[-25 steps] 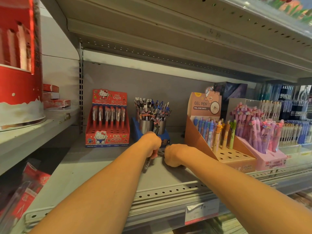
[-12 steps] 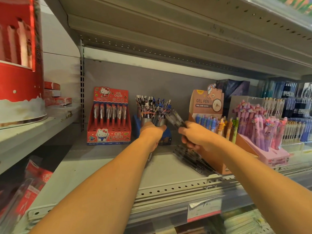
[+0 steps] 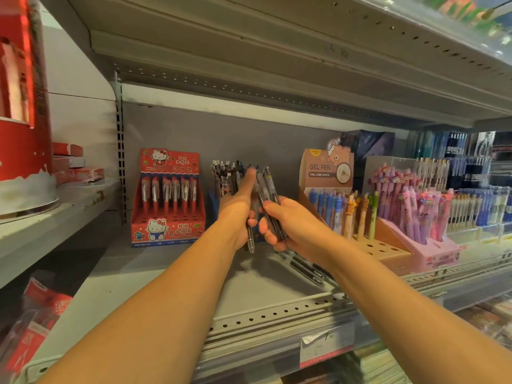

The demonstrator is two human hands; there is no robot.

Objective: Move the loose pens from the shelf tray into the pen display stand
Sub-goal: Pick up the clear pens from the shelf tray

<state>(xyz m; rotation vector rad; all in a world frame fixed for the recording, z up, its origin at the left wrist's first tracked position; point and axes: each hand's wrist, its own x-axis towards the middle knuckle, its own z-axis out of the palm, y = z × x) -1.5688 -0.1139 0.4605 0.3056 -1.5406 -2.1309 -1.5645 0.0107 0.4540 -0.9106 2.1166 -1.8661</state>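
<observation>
Both hands have risen from the shelf (image 3: 171,275) and met before the blue pen display stand (image 3: 212,202). Right hand (image 3: 288,223) grips a bundle of dark pens (image 3: 270,189); left hand (image 3: 238,209) curls its fingers (image 3: 250,173) round one pen (image 3: 250,239). More loose pens (image 3: 307,268) lie below the stand.

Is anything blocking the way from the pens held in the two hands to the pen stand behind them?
Nothing visible does. The right hand grips a bundle of dark pens and the left hand holds one pen, both just in front of the pen stand, which already looks crowded.
</observation>
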